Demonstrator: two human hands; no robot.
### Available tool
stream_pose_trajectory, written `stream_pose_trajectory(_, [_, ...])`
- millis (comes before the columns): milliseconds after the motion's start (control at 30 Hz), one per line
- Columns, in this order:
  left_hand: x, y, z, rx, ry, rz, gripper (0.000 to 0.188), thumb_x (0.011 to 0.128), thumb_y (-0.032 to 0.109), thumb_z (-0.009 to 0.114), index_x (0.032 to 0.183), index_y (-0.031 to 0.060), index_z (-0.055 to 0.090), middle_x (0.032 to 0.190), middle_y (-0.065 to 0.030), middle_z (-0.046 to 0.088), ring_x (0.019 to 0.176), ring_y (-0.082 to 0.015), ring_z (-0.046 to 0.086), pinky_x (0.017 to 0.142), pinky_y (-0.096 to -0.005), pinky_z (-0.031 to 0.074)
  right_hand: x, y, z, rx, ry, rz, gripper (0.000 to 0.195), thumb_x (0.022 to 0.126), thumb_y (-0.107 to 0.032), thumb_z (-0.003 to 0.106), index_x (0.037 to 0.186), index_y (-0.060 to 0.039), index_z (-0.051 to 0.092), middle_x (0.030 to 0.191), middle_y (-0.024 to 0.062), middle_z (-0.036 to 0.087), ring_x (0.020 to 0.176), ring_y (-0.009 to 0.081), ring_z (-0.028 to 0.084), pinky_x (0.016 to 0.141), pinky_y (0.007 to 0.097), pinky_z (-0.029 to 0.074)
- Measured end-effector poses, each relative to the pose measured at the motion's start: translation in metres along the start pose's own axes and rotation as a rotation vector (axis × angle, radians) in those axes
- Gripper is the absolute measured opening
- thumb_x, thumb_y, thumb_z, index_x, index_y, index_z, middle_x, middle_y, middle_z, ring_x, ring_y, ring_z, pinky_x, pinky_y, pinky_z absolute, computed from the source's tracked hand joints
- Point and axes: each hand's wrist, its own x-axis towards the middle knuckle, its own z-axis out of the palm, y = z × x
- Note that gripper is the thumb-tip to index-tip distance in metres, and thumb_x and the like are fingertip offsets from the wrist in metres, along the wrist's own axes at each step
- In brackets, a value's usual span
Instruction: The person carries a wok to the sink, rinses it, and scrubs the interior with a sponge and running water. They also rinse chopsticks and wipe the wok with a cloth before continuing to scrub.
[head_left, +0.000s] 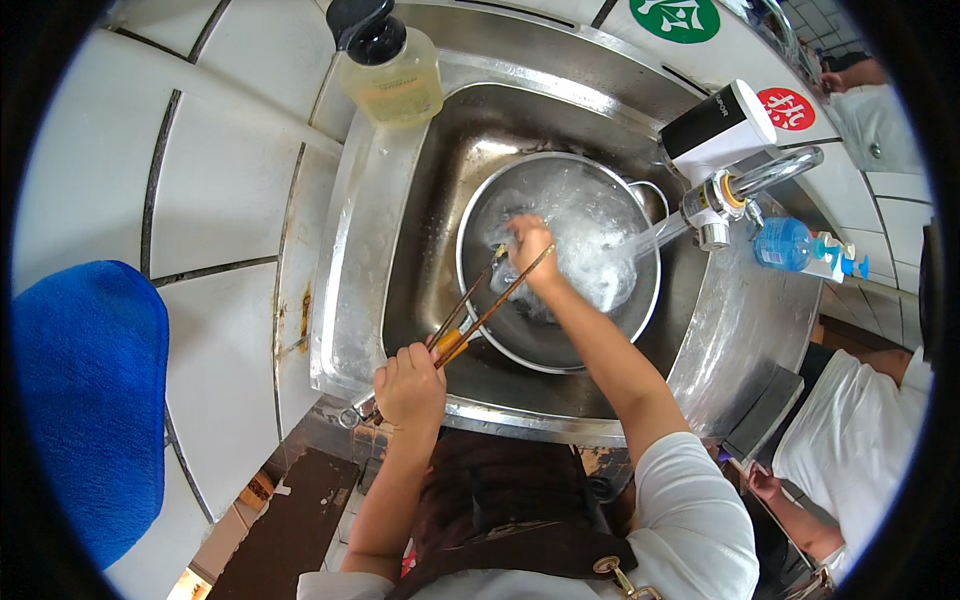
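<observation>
A large metal pan (491, 346) with a loop handle sits in the stainless-steel sink (352, 247). Water runs into it from the heated faucet (705, 202) and churns. My left hand (411, 386) is closed around the pan's long handle with its orange part, together with a pair of wooden chopsticks (504, 298) that point up over the pan. My right hand (532, 244) is inside the pan at the foaming water, near the chopstick tips; its fingers are blurred, and whether they hold anything is unclear. A small yellowish bit (500, 252) shows beside it.
A yellow soap pump bottle (394, 79) stands at the sink's back left corner. Blue pump bottles (784, 244) are right of the faucet. A blue cloth (90, 405) lies on the white tiles at left. Another person in a white shirt (847, 442) is at the right.
</observation>
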Motion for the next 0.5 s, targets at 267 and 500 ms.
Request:
stream_pose_trajectory(267, [0.001,0.0,0.0,-0.059,-0.033,-0.023,0.017,0.076,0.019,0.057,0.068,0.0108,0.045,0.062,-0.0033,0.049,0.059,-0.0212,0.051,0.057,-0.0343,0.036,0.007,0.007,-0.006,-0.006,-0.072,-0.075,0.021,0.058,0.006,0.058,0.078,-0.0017,0.059,0.076,0.0173,0.059,0.077,0.0344,0.055,0.072,0.0401,0.045])
stream_pose_trajectory(500, [-0.001,0.002,0.0,-0.053,-0.034,-0.017,0.017,0.076,0.019,0.057,0.068,0.0104,0.045,0.062,-0.0035,0.05,0.059,-0.0214,0.051,0.057,-0.0344,0.036,0.009,0.019,0.017,0.158,0.242,0.101,0.021,0.061,0.006,0.053,0.08,-0.0018,0.059,0.078,0.0184,0.058,0.077,0.0335,0.056,0.066,0.0394,0.045])
